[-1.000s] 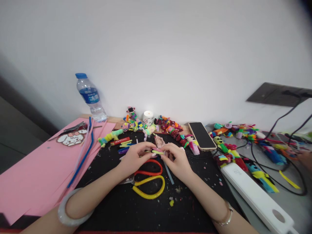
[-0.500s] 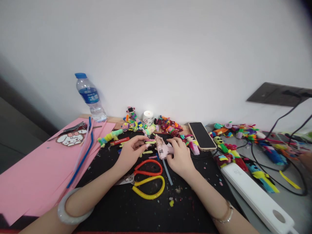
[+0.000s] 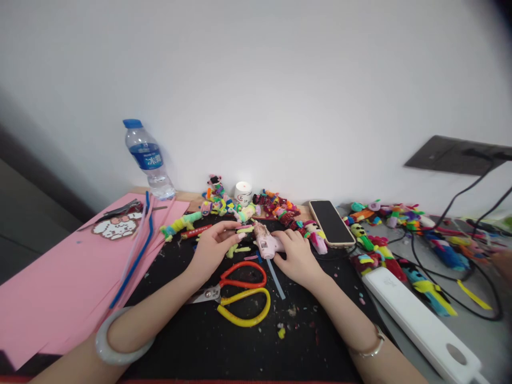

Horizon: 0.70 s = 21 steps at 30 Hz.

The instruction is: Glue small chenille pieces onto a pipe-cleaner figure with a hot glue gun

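Observation:
My left hand (image 3: 214,248) is closed, its fingertips pinching a short yellow and pink pipe-cleaner piece (image 3: 245,230). Just to the right lies a pale pink hot glue gun (image 3: 269,245), its nozzle end crusted brown. The fingers of my right hand (image 3: 298,258) are wrapped round its handle. A translucent glue stick (image 3: 277,281) sticks out of the gun's back toward me. Short pipe-cleaner scraps (image 3: 242,249) lie below my left fingertips. Nearer to me are scissors (image 3: 244,320) with one red and one yellow handle loop, resting on the black mat (image 3: 224,352).
Fuzzy pipe-cleaner dolls (image 3: 276,205) line the back beside a white cup (image 3: 243,193). A phone (image 3: 332,223), a white power strip (image 3: 424,325) and cables (image 3: 418,256) are at right. Pink sheets (image 3: 60,277), blue pipe cleaners (image 3: 134,266) and a water bottle (image 3: 148,160) occupy the left.
The pipe-cleaner piece in my left fingers now shows more pink on top. My right hand has settled lower round the glue gun, and the glue stick has shifted slightly.

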### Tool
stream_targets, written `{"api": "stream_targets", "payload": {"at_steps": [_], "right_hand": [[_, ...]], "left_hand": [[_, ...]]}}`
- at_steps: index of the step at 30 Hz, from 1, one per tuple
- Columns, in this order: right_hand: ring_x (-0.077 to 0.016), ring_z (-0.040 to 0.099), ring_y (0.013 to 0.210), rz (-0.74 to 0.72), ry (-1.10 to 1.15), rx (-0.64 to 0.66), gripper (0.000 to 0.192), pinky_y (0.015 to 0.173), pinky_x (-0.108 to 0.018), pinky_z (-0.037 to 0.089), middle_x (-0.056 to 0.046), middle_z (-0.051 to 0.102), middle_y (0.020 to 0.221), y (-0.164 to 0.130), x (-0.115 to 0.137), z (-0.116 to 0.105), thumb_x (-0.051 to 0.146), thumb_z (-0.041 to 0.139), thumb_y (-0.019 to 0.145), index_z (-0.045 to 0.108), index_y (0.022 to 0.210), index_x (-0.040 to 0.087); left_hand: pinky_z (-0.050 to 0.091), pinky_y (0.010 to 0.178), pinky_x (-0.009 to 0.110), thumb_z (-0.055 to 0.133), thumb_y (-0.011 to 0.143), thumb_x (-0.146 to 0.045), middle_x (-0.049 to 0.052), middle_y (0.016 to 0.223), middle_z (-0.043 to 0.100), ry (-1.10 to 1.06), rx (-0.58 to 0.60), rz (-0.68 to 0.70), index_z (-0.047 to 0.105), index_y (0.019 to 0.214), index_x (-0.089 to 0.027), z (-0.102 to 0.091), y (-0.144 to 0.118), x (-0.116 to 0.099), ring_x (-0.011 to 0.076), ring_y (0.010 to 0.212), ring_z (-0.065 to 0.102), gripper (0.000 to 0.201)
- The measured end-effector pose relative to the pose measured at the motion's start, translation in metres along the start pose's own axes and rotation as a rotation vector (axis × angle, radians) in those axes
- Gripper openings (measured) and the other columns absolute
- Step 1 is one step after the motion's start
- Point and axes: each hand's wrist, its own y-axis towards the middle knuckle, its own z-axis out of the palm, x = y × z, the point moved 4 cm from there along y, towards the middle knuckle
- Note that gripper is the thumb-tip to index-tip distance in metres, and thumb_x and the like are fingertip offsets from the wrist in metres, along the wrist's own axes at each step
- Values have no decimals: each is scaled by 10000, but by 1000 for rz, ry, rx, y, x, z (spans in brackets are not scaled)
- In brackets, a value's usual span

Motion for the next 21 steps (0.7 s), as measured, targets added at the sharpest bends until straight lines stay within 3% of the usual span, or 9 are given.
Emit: {"api": "stream_targets", "payload": {"at_steps": [4, 10, 15, 21], "right_hand": [[-244, 537, 906, 4, 109, -73, 281, 785, -351, 405, -76, 620, 963, 3, -4, 1, 219, 572, 765, 610, 1042, 191], [-186, 600, 750, 150, 557, -205, 139, 688, -297, 462, -36, 669, 840, 5, -9, 2, 257, 608, 742, 641, 855, 184], [-191, 620, 684, 166, 829, -188, 159, 647, -312, 500, -39, 688, 767, 5, -6, 5, 279, 668, 662, 639, 769, 166], [-245, 656, 821, 165, 865, -157, 178, 734, -365, 528, -53, 716, 800, 5, -8, 8, 291, 673, 654, 644, 792, 182]], "left_hand": [[519, 780, 309, 723, 672, -297, 45, 880, 723, 36, -5, 28, 657, 914, -171, -2, 2, 0, 189, 830, 669, 281], [520, 811, 337, 681, 704, -313, 67, 928, 716, 200, -2, 134, 661, 913, -174, -7, 4, -8, 212, 883, 665, 252], [524, 813, 342, 645, 731, -286, 56, 920, 712, 287, 30, 168, 652, 938, -179, -7, 4, -8, 199, 855, 665, 233], [529, 813, 332, 642, 739, -285, 52, 926, 711, 287, 63, 202, 650, 927, -182, -4, 2, -5, 193, 857, 667, 215]]}}
